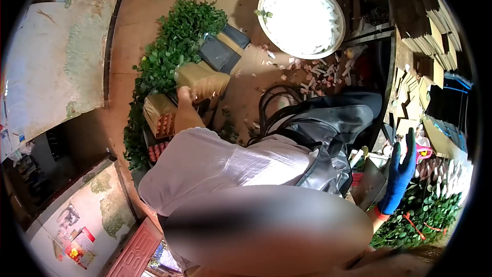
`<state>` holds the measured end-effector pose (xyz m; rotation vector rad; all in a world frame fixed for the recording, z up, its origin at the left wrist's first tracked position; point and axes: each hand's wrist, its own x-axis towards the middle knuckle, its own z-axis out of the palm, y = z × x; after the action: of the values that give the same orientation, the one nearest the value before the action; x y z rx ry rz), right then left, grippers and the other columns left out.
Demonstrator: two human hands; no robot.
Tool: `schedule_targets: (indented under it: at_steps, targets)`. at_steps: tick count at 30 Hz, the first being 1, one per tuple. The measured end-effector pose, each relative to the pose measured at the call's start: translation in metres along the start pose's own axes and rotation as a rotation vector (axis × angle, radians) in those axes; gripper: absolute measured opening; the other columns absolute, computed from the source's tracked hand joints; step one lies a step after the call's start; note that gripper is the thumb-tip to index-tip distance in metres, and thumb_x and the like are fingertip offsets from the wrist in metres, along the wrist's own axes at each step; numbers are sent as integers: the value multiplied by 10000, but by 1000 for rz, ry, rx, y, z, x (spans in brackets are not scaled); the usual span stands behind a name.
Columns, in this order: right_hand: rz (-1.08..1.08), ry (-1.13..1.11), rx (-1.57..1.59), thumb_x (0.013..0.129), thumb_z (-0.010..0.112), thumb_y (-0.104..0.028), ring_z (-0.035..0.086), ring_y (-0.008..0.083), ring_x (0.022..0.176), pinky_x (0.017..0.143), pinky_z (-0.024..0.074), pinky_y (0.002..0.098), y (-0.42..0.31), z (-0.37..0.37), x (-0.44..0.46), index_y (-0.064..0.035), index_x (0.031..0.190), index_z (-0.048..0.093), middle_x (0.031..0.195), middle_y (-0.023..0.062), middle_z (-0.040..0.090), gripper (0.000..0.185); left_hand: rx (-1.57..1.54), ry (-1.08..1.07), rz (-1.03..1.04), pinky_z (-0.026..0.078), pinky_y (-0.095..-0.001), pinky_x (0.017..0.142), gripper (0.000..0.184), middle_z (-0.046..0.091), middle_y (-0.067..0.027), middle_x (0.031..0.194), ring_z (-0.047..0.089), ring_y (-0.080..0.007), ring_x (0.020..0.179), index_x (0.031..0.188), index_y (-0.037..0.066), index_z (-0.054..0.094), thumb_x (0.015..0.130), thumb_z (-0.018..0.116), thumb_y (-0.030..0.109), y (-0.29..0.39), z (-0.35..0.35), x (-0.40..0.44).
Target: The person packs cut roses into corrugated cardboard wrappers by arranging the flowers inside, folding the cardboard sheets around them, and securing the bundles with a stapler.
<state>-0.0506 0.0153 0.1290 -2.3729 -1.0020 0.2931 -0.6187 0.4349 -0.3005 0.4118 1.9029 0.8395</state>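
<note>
My left hand (185, 94) is bare and reaches out to the left, its fingers closed at the edge of a brown cardboard-wrapped flower bunch (205, 81). Beside it lies another wrapped bunch (159, 115), with orange-red blooms showing at its end. Leafy green stems (169, 46) stick out past these bundles, and a dark grey wrapped bunch (220, 54) lies above them. On the right, my right hand (402, 169) wears a blue glove. Its fingers stretch out apart, with nothing seen in them, over a bench with pale buds and leaves.
A round tub (261, 25) full of white pieces stands on the floor at the top. Petals and scraps (328, 74) litter the floor below it. Stacked cardboard sheets (433, 46) line the right side. A grey apron (328, 123) covers my legs. A worn pale tabletop (56, 66) lies left.
</note>
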Motion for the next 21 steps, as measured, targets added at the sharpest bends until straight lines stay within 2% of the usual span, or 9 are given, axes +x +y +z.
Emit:
schedule_targets:
  at_steps: [5, 8, 10, 12, 13, 15, 17, 19, 21]
  targets:
    - [95, 35, -117, 993, 622, -73, 475, 250, 1407, 1167, 356, 384, 1, -16, -23, -2, 1493, 461, 1527, 157, 497, 530, 373, -99, -15, 514, -463, 919, 542, 603, -155, 1296, 628, -352, 1084, 1390, 119, 466, 869, 604, 183, -41, 32, -11]
    - [21, 124, -290, 967, 641, -54, 527, 275, 1354, 1136, 392, 392, 25, -37, -45, 18, 1463, 492, 1476, 174, 546, 523, 680, -237, 64, 516, -445, 917, 452, 629, -157, 1232, 639, -345, 1052, 1321, 105, 521, 877, 591, 156, -64, 53, -24]
    - [65, 181, -243, 961, 629, -31, 518, 285, 1363, 1149, 377, 391, 26, -47, -70, -1, 1458, 506, 1461, 168, 561, 513, 851, -432, 160, 517, -433, 916, 396, 646, -158, 1189, 646, -341, 1030, 1275, 95, 558, 882, 582, 138, -85, 105, -46]
    - [213, 253, -221, 954, 662, -100, 538, 313, 1328, 1137, 383, 401, 16, -49, -97, -23, 1427, 547, 1423, 172, 588, 492, 910, -652, 288, 517, -421, 914, 344, 663, -159, 1146, 654, -337, 1008, 1229, 86, 595, 887, 574, 120, -97, 185, -84]
    - [224, 285, -231, 949, 679, -153, 576, 320, 1272, 1098, 420, 405, 0, -51, -105, -25, 1393, 572, 1378, 170, 616, 474, 918, -768, 364, 518, -415, 914, 321, 671, -160, 1125, 657, -335, 997, 1206, 81, 614, 890, 570, 110, -102, 234, -111]
    - [197, 330, -219, 920, 709, -202, 627, 341, 1184, 1034, 477, 415, 10, -48, -130, -21, 1316, 617, 1292, 185, 654, 446, 864, -979, 523, 519, -403, 912, 281, 689, -161, 1082, 665, -331, 976, 1160, 71, 651, 895, 561, 92, -109, 322, -178]
    - [372, 362, -115, 905, 721, -320, 630, 356, 1186, 1018, 489, 418, 38, -25, -158, -34, 1323, 619, 1301, 205, 645, 518, 685, -1180, 803, 520, -391, 911, 254, 706, -162, 1039, 672, -326, 954, 1115, 62, 688, 900, 553, 74, -108, 389, -260]
    - [452, 384, 3, 902, 721, -370, 636, 367, 1172, 1014, 492, 432, 40, 0, -168, -50, 1332, 616, 1283, 215, 654, 546, 449, -1339, 1251, 524, -389, 887, 219, 692, -147, 1047, 664, -318, 964, 1100, 78, 685, 922, 558, 85, -61, 403, -406]
    - [582, 352, -63, 905, 721, -375, 628, 359, 1196, 1015, 500, 423, 54, 34, -175, -57, 1323, 624, 1316, 218, 637, 535, 318, -1592, 1345, 530, -354, 839, 201, 669, -135, 1052, 654, -275, 953, 1103, 47, 677, 947, 552, 68, -40, 413, -517]
